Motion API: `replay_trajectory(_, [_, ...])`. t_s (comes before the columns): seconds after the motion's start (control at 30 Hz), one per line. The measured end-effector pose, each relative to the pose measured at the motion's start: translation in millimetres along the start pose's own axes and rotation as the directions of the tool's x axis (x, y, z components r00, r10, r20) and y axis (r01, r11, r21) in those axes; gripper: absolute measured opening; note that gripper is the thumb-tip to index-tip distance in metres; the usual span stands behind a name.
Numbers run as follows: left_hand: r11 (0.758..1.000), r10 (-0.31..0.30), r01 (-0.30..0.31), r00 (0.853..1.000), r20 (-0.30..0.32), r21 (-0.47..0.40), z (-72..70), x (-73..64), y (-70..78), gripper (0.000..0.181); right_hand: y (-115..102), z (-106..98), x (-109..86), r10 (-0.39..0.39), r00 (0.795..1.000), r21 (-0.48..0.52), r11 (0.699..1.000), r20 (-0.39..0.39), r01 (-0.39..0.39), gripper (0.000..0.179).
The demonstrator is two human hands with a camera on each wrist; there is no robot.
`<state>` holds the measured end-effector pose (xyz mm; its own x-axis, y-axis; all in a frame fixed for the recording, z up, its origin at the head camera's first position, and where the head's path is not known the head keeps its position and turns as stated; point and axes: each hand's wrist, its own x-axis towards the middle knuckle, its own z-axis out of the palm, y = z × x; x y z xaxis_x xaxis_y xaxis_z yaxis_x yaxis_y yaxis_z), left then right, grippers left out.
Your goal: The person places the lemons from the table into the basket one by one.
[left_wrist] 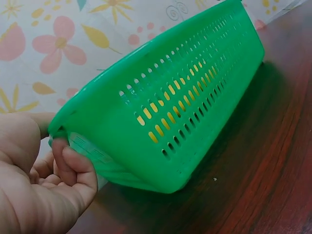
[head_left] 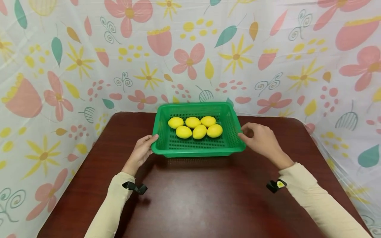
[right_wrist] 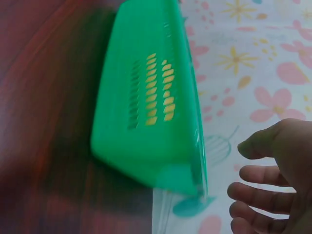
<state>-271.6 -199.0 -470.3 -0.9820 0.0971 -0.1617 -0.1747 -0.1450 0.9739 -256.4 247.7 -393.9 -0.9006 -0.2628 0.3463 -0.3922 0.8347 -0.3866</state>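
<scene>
A green plastic basket (head_left: 196,152) with slotted walls sits toward the far side of the table. Several yellow lemons (head_left: 199,131) lie in it in two rough rows, and patches of yellow show through its slots in both wrist views. My left hand (head_left: 141,151) grips the basket's left rim, thumb on top and fingers curled beneath, as the left wrist view (left_wrist: 44,175) shows. At the right end, my right hand (head_left: 262,138) is beside the rim. The right wrist view shows a gap between that hand (right_wrist: 273,180) and the basket, its fingers loosely bent around nothing.
The dark reddish-brown table (head_left: 190,198) has a glossy top. Behind it and along both sides hangs a white curtain (head_left: 190,29) printed with flowers and leaves. Each sleeve carries a black wrist strap, one on the left (head_left: 134,187) and one on the right (head_left: 275,185).
</scene>
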Motion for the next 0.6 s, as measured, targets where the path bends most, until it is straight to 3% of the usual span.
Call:
replay_trajectory(0.1, [0.997,0.010,-0.009,1.000,-0.012,0.074,-1.2,-0.4,0.7,0.047,10.5,-5.8,-14.5,-0.005,0.998,-0.056,0.998,-0.063,0.001,0.023])
replay_trajectory(0.2, [0.977,0.038,-0.027,0.998,-0.045,0.211,-3.2,-2.6,1.6,0.055,19.0,-8.6,-27.6,0.006,0.995,-0.090,0.996,-0.103,-0.015,0.026])
replay_trajectory(0.3, [0.923,0.119,-0.074,0.988,-0.097,0.378,-7.3,-7.6,3.8,0.062,25.4,-8.6,-36.1,0.020,0.994,-0.102,0.994,-0.109,-0.032,0.032])
replay_trajectory(0.37, [0.860,0.200,-0.111,0.971,-0.129,0.498,-11.0,-12.4,6.1,0.065,29.3,-7.0,-39.5,0.025,0.995,-0.116,0.993,-0.096,-0.036,0.038])
replay_trajectory(0.43, [0.770,0.304,-0.168,0.945,-0.121,0.616,-16.6,-17.3,7.0,0.064,33.6,-4.7,-42.1,0.021,0.997,-0.144,0.989,-0.071,-0.031,0.047])
replay_trajectory(0.47, [0.706,0.357,-0.200,0.929,-0.098,0.679,-19.9,-19.6,6.8,0.062,36.2,-3.2,-43.5,0.019,0.998,-0.159,0.987,-0.056,-0.027,0.052])
replay_trajectory(0.5, [0.625,0.410,-0.232,0.910,-0.061,0.746,-23.4,-21.9,6.6,0.059,39.1,-1.6,-44.9,0.012,0.999,-0.175,0.984,-0.040,-0.019,0.056])
replay_trajectory(0.6, [0.344,0.519,-0.324,0.848,0.110,0.881,-35.5,-26.8,2.4,0.054,50.1,4.9,-51.5,-0.002,1.000,-0.214,0.977,0.007,0.003,0.069])
